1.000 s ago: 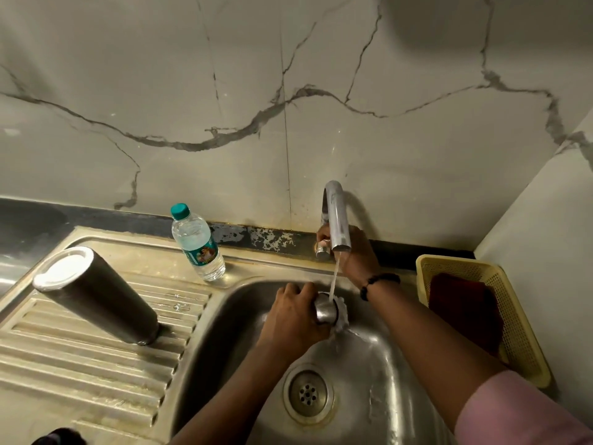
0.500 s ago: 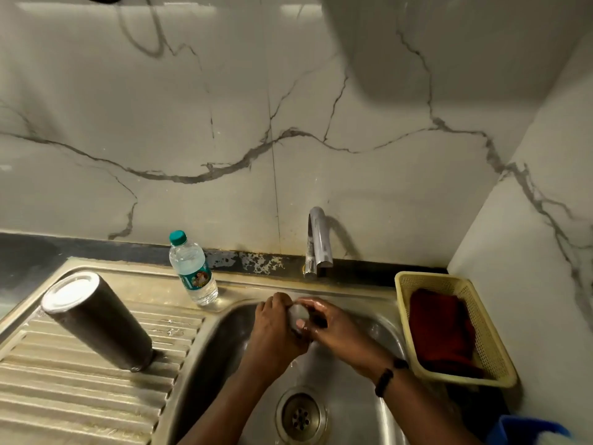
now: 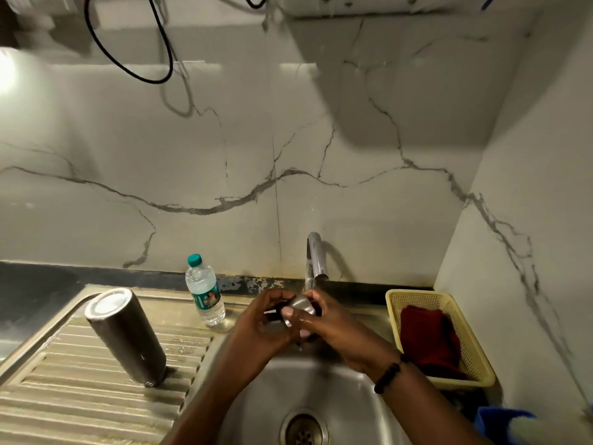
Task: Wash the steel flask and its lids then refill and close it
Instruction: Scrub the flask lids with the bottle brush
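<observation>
Left hand: the left hand is curling its fingers round the steel lid from the left, just right of the frame's centre and above the sink.
Right hand: the right hand is holding the same lid from the right, thumb lying across its shiny side (the skin is looking wet); a dark beaded band is sitting on the wrist.
Grip: both hands are closing on the lid, which is sitting between them, tilted.
Steel flask: the steel flask is standing mouth-down on the ridged drainboard at the lower left of the frame, well apart from the hands.
Tap: the tap is rising just behind the hands; whether water is running I cannot tell.
Water bottle: a plastic bottle with a teal cap is standing on the sink's rim, between flask and hands.
Basket: a yellow basket at the right is holding a dark red cloth.
</observation>
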A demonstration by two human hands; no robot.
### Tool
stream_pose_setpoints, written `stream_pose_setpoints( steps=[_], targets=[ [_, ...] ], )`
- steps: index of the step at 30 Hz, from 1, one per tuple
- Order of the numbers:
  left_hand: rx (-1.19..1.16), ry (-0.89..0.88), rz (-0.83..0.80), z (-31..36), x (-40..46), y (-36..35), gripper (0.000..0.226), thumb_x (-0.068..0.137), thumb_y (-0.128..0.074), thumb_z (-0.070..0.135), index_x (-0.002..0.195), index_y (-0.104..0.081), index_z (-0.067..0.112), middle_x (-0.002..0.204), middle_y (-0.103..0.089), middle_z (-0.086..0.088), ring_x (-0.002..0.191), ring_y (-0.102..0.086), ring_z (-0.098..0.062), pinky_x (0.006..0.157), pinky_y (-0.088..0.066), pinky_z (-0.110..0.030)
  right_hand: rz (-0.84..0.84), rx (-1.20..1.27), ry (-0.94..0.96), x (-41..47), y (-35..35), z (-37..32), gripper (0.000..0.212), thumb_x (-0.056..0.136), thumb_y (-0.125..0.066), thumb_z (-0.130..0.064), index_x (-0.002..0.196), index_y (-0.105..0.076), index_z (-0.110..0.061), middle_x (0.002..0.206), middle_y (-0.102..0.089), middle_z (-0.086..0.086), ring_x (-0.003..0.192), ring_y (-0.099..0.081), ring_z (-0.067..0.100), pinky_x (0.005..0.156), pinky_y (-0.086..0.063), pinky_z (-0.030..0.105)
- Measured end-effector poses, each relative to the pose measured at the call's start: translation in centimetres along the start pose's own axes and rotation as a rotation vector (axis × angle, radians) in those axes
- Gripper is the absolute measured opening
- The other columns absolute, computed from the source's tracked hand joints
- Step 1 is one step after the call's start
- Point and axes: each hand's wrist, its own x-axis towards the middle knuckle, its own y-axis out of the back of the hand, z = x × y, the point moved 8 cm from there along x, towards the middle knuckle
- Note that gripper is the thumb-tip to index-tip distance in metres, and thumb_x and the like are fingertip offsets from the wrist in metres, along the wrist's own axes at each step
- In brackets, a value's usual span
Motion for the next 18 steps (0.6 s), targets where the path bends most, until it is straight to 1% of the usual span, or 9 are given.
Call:
stream_pose_setpoints(
  steps=[6,8,9,10,12,13,14,16,18],
  targets=[
    [0.007,-0.245,-0.015,6.2,-1.1,2.6,0.06,0.075,-0.08,0.038,0.128,-0.058,0.023,0.124,-0.065,0.009,0.118,-0.062,-0.012,0.097,-0.049,-0.021,-0.149,0.261,0.136,-2.2,-1.4,-4.5,0.038,0.089,-0.068,-0.026,0.125,-0.06,-0.02,0.121,-0.068,0.008,0.107,-0.068,0.03,0.081,-0.056,0.036],
    [0.07,-0.189,-0.093,4.5,-1.9,2.4,0.062,0.074,-0.08,0.042,0.13,-0.058,0.027,0.124,-0.065,0.014,0.116,-0.062,-0.006,0.096,-0.05,-0.019,-0.23,0.449,0.064,-3.0,-2.1,-2.1,0.045,0.091,-0.065,-0.026,0.133,-0.055,-0.012,0.129,-0.063,0.014,0.113,-0.063,0.034,0.082,-0.056,0.041],
    [0.123,-0.121,-0.157,2.4,-2.6,1.7,0.059,0.076,-0.079,0.043,0.129,-0.058,0.03,0.122,-0.065,0.017,0.114,-0.062,-0.003,0.095,-0.051,-0.019,-0.204,0.424,-0.014,-3.2,-2.3,0.7,0.051,0.089,-0.066,-0.028,0.135,-0.054,-0.009,0.131,-0.062,0.017,0.115,-0.062,0.036,0.084,-0.056,0.044],
    [0.197,-0.038,-0.226,-0.4,-3.3,0.9,0.052,0.078,-0.078,0.041,0.126,-0.059,0.033,0.117,-0.067,0.019,0.11,-0.064,0.0,0.093,-0.052,-0.02,-0.14,0.265,-0.101,-3.4,-2.2,4.0,0.052,0.088,-0.068,-0.027,0.133,-0.054,-0.007,0.131,-0.061,0.018,0.117,-0.06,0.038,0.087,-0.055,0.045],
    [0.436,0.148,-0.364,-6.8,-6.1,-0.6,0.035,0.085,-0.075,0.032,0.117,-0.061,0.034,0.108,-0.068,0.02,0.102,-0.066,0.001,0.091,-0.051,-0.019,-0.226,-0.378,-0.207,-3.7,-3.9,11.4,0.036,0.092,-0.061,-0.022,0.125,-0.057,-0.009,0.127,-0.06,0.017,0.119,-0.056,0.039,0.088,-0.047,0.039],
    [0.561,0.231,-0.419,-9.7,-7.8,-1.0,0.031,0.088,-0.072,0.029,0.118,-0.063,0.031,0.109,-0.067,0.016,0.104,-0.067,-0.003,0.091,-0.048,-0.015,-0.214,-0.736,-0.2,-3.5,-3.9,13.9,0.028,0.092,-0.056,-0.023,0.119,-0.056,-0.014,0.121,-0.058,0.015,0.117,-0.055,0.037,0.082,-0.044,0.032],
    [0.637,0.291,-0.441,-11.9,-9.3,-1.2,0.033,0.09,-0.069,0.028,0.122,-0.064,0.027,0.112,-0.066,0.012,0.108,-0.065,-0.007,0.09,-0.043,-0.01,-0.203,-0.897,-0.182,-3.6,-4.1,15.2,0.021,0.088,-0.055,-0.027,0.108,-0.054,-0.021,0.111,-0.058,0.011,0.111,-0.057,0.033,0.072,-0.04,0.025],
    [0.624,0.294,-0.377,-13.8,-11.1,-0.8,0.033,0.09,-0.067,0.027,0.123,-0.066,0.023,0.111,-0.066,0.011,0.105,-0.065,-0.009,0.096,-0.046,-0.016,-0.116,-0.782,-0.114,-3.2,-3.9,15.1,0.02,0.078,-0.064,-0.035,0.087,-0.049,-0.024,0.088,-0.058,0.004,0.088,-0.061,0.023,0.06,-0.038,0.019],
    [0.626,0.263,-0.321,-14.0,-12.0,-0.2,0.03,0.09,-0.066,0.028,0.12,-0.068,0.024,0.11,-0.068,0.01,0.102,-0.066,-0.009,0.093,-0.05,-0.023,-0.129,-0.345,-0.167,-2.4,-4.6,13.6,0.028,0.077,-0.078,-0.03,0.095,-0.061,-0.017,0.093,-0.068,0.013,0.084,-0.066,0.02,0.068,-0.054,0.028]
  ],
)
